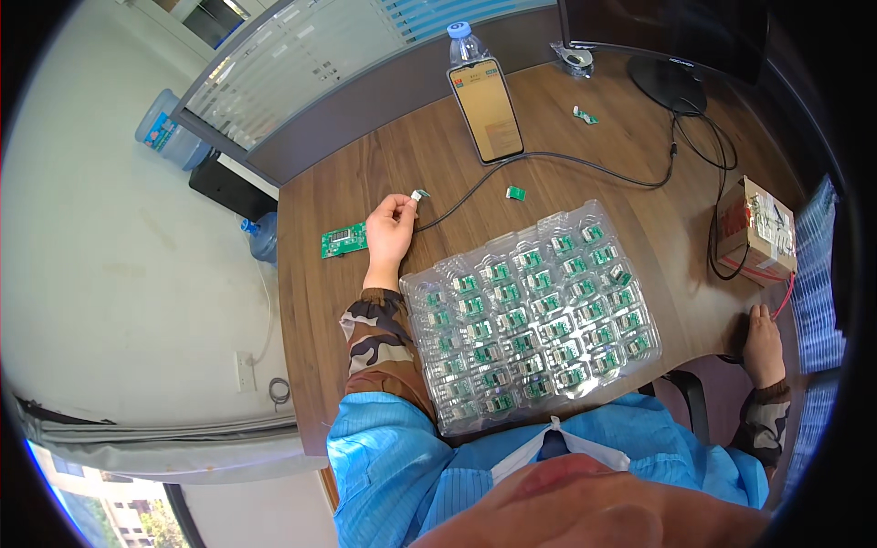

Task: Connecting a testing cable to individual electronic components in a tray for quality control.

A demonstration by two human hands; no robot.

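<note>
The fingers of the left hand are pinched shut on the small connector end of a dark cable, held just above the bench. The cable runs from that pinch across the wood toward the base of the monitor. Just to the left of the hand lies a green circuit board with a small display on it, flat on the bench and apart from the fingers.

The right hand rests at the bench's right edge, its fingers loosely curled and holding nothing that I can see. Near it stands a small cardboard box with wires.

Between the hands, close to the body, sits a clear plastic tray whose pockets hold many small green modules. One loose green module lies on the bench beyond the tray, another farther back. A phone leans upright against a water bottle.

The risks, as I judge them: the grip on the plug is light and at its very tip, so it could slip or twist if pushed at an angle, bending its contacts. A tug on the slack cable might sweep the loose module or nudge the leaning phone over. The left forearm lies close to the tray's edge and could jog it, unseating modules.
</note>
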